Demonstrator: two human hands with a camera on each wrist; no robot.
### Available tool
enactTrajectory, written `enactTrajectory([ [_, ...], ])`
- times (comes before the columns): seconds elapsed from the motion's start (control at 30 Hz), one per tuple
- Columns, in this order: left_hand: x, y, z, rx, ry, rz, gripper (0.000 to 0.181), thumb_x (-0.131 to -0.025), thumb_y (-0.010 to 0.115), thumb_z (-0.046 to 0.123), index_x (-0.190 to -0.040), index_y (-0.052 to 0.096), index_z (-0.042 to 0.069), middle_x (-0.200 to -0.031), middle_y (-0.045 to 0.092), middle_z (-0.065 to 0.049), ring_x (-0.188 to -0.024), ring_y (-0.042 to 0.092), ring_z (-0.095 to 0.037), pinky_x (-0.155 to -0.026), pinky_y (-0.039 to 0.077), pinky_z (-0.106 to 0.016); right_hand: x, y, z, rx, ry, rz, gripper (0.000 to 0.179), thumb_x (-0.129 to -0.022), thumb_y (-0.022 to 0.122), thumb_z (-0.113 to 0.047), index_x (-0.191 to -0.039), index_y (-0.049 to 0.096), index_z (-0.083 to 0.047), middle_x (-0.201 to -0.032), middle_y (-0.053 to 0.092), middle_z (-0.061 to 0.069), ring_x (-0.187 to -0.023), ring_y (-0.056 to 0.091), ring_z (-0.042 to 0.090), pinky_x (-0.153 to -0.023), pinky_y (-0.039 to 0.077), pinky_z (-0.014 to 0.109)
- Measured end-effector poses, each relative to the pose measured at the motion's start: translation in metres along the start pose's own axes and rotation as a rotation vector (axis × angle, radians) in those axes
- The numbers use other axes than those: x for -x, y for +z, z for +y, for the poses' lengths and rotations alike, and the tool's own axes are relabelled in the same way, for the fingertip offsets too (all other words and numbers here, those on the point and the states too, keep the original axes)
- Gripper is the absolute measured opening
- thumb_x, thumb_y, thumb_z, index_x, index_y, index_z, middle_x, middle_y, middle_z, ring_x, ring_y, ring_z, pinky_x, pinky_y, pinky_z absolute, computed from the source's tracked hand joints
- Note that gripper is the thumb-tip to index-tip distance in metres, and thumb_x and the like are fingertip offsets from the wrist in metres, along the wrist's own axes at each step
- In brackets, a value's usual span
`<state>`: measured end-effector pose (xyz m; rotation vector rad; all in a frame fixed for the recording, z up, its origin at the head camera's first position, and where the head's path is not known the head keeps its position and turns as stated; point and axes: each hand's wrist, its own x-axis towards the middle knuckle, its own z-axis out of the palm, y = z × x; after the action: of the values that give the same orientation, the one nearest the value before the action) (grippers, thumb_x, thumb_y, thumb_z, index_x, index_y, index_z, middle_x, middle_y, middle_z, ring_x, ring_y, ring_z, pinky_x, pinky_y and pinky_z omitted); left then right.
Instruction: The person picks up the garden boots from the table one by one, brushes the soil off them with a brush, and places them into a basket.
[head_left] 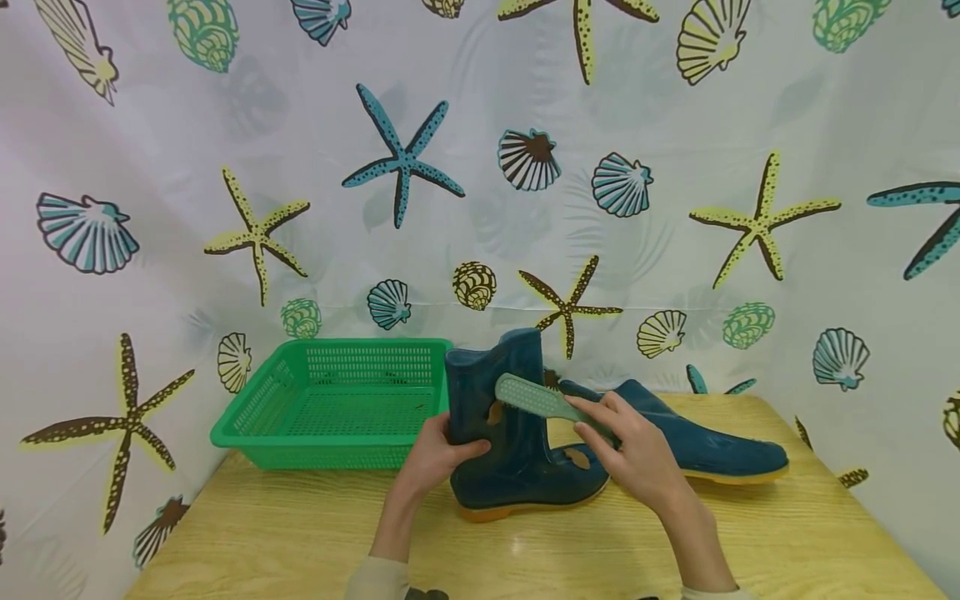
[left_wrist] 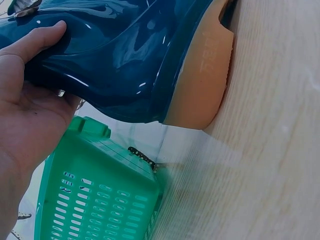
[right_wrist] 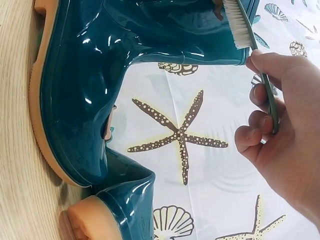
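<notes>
A dark blue rubber boot (head_left: 498, 467) with a tan sole stands upright on the table, toe to the right. Brown patches mark its shaft and the top of its foot. My left hand (head_left: 437, 454) grips the back of the shaft, thumb (left_wrist: 47, 37) on the near side and the other fingers hidden behind. In my right hand (head_left: 633, 446) is a scrub brush (head_left: 536, 398) with a green handle and white bristles (right_wrist: 239, 25), held by the handle. Its head lies over the upper shaft, bristles facing the boot, close to one brown patch (head_left: 495, 412).
A second blue boot (head_left: 697, 442) lies on its side at the right, behind the first. Back left sits a green plastic basket (head_left: 322, 457) with slotted walls. The wooden table (head_left: 300, 533) ends at a white curtain (head_left: 465, 242) printed with starfish and shells.
</notes>
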<state>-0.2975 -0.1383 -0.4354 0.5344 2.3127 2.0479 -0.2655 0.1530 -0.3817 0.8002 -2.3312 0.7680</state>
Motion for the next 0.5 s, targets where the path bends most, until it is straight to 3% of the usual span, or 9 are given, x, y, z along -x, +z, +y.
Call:
enactTrajectory([
  [0.3,-0.0005,0.0005,-0.0002,-0.017,-0.001,0.000,0.044,-0.088,0.076,0.016,-0.127,0.060,0.002,-0.117,0.068,-0.016,-0.102,0.069,-0.026,-0.086,0.058,-0.038,0.0022,-0.0035,-0.0004,0.017,0.047,-0.058,0.031,-0.097,0.065,-0.022,-0.128,0.068,-0.023,-0.080,0.037,-0.004,-0.060,0.024,0.001,-0.053,0.027,0.021],
  [0.5,-0.0011,0.0006,-0.0018,-0.028,0.000,0.003,0.044,-0.089,0.075,0.017,-0.128,0.059,0.003,-0.117,0.068,-0.017,-0.101,0.070,-0.027,-0.085,0.058,-0.038,0.0018,-0.0054,-0.0011,0.030,0.024,-0.046,0.031,-0.096,0.066,-0.021,-0.127,0.069,-0.023,-0.081,0.037,-0.007,-0.060,0.024,0.000,-0.053,0.028,0.020],
])
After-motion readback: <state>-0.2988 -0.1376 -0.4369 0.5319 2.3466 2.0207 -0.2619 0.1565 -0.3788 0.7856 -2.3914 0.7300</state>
